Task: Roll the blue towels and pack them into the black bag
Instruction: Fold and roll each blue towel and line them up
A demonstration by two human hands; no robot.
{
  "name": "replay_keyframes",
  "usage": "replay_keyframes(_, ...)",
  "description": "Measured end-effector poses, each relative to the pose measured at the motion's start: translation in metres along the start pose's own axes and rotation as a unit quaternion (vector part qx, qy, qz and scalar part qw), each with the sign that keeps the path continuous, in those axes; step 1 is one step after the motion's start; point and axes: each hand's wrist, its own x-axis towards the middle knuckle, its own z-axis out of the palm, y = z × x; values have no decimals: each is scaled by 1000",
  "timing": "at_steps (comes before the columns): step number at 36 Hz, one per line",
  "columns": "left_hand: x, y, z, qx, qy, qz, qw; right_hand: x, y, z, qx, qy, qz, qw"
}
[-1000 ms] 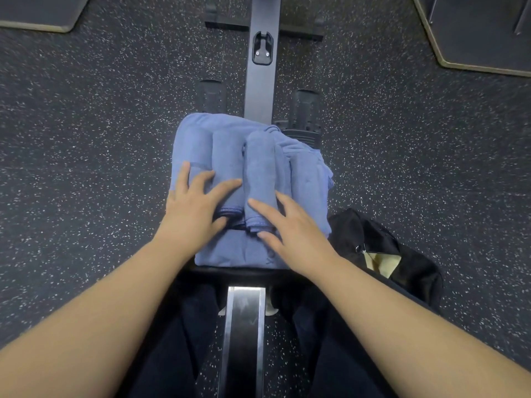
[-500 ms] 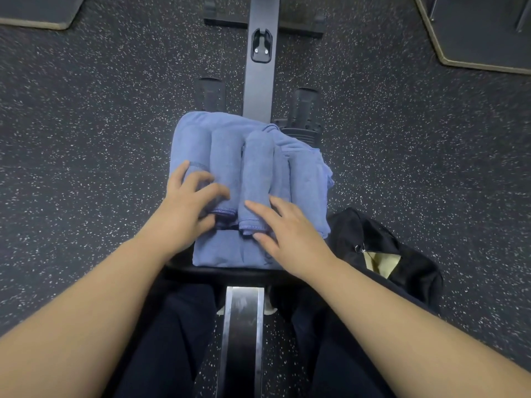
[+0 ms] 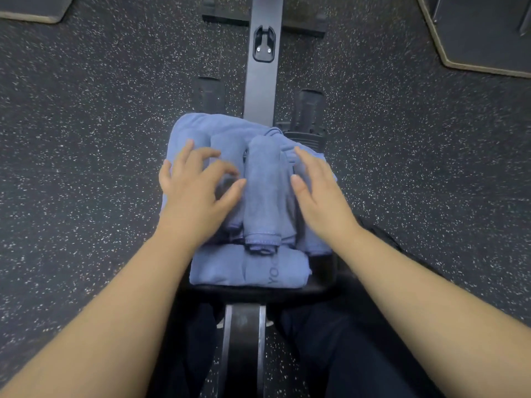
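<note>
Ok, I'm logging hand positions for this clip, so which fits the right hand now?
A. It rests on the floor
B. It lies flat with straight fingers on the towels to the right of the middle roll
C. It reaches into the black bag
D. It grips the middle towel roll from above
B: the right hand lies open, fingers straight, on the blue towels just right of the middle roll, not wrapped round it.
</note>
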Motion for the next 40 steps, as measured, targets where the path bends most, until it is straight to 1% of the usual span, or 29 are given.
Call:
replay_keyframes(3, 16, 4, 4, 5, 19, -18, 1000, 29, 9, -4, -25, -9, 3, 1000)
replay_keyframes(5, 19, 6, 6, 13, 23, -14, 1000, 46, 13, -8, -48, -21, -4, 999)
replay_keyframes(7, 22, 4, 9, 23, 24, -24, 999, 68, 17, -10, -78, -48, -7, 996)
replay_keyframes(9, 23, 2, 13, 28, 21, -54, 998, 89, 19, -11, -121, -83, -11, 989)
replay_keyframes(12, 27, 1, 15, 23, 13, -76, 997, 118, 24, -7, -165, -112, -21, 980)
replay_keyframes(17, 36, 2, 13, 0, 8, -93, 996, 152, 44, 12, -201, -144, -25, 969)
replay_keyframes(23, 40, 7, 11, -27, -4, -116, 993, 178, 58, 32, -211, -171, -21, 962)
replay_keyframes(30, 42, 10, 10, -40, -18, -117, 992, 188, 52, 41, -203, -160, -27, 966)
replay_keyframes(32, 42, 11, 9, -44, -23, -121, 991, 188, 52, 42, -192, -159, -16, 968)
replay_keyframes(37, 45, 12, 7, -68, -24, -125, 990, 183, 53, 45, -205, -119, 2, 971)
replay_keyframes(40, 45, 11, 5, -75, -22, -119, 990, 181, 48, 44, -191, -103, 11, 976)
